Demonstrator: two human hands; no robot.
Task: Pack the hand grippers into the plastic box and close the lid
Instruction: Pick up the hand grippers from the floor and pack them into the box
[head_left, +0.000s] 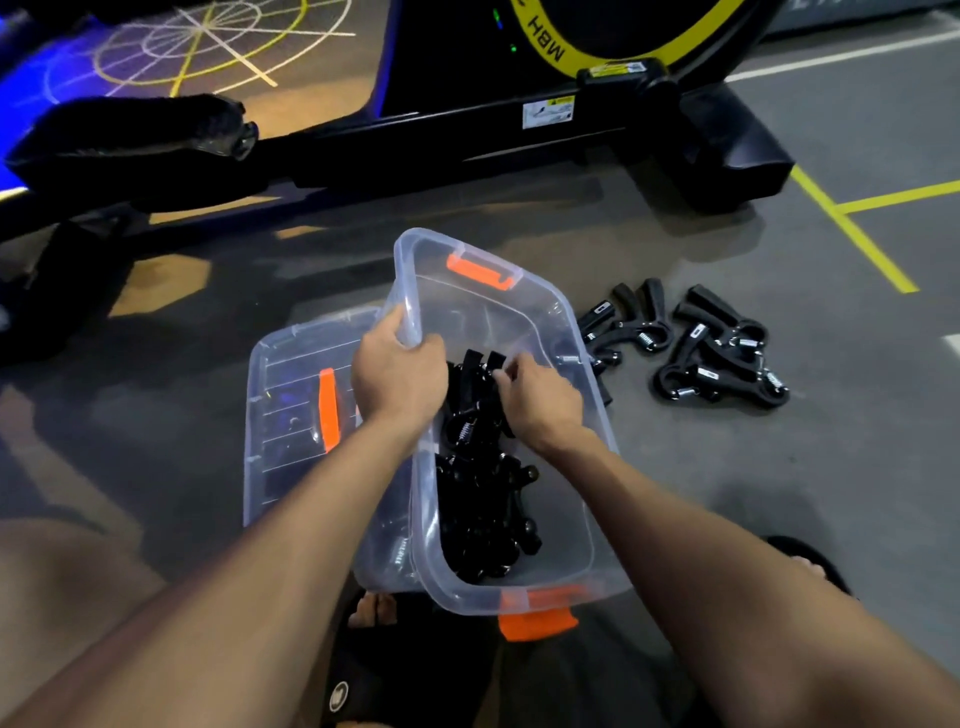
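Fingers (410, 340) of my left hand (397, 376) curl over the plastic box (566, 499) rim at frame centre, tilting it; my right hand (537, 400) pinches black hand grippers (480, 499) inside. More grippers (711, 348) lie on the floor (779, 467) at right, lid (291, 410) flat at left.

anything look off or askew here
The plastic box is tipped up on its side edge, held at the rim by the left hand, so the hand grippers inside slump against its lower wall.
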